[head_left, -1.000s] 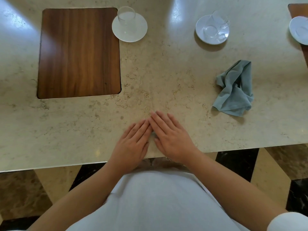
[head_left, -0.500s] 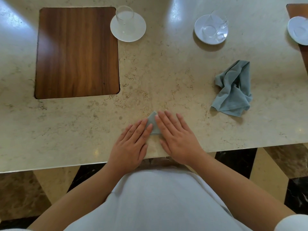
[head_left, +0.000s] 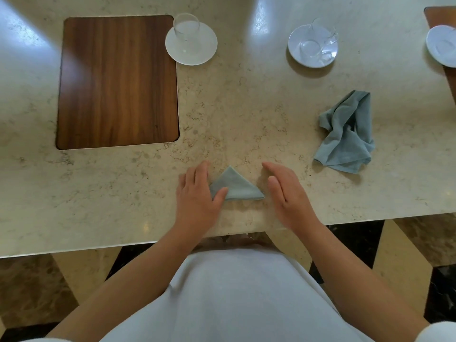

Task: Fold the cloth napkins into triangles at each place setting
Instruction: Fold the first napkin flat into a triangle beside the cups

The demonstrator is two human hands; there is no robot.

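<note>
A small grey-blue napkin (head_left: 237,186) lies folded into a triangle near the front edge of the marble table (head_left: 246,114), its tip pointing away from me. My left hand (head_left: 197,196) rests flat on the table with its thumb on the triangle's left corner. My right hand (head_left: 286,193) stands on its edge just right of the triangle, fingers straight, apart from the cloth. A second grey-blue napkin (head_left: 348,134) lies crumpled farther right.
A dark wooden placemat (head_left: 116,80) is set into the table at the left. An upright glass on a white saucer (head_left: 191,44) stands beside it. A tipped glass lies on another saucer (head_left: 312,46). A third saucer (head_left: 444,45) and placemat show at the right edge.
Both hands lay together over the folded napkin and hid it. They have slid apart to the left and right, and the whole triangle now shows between them.
</note>
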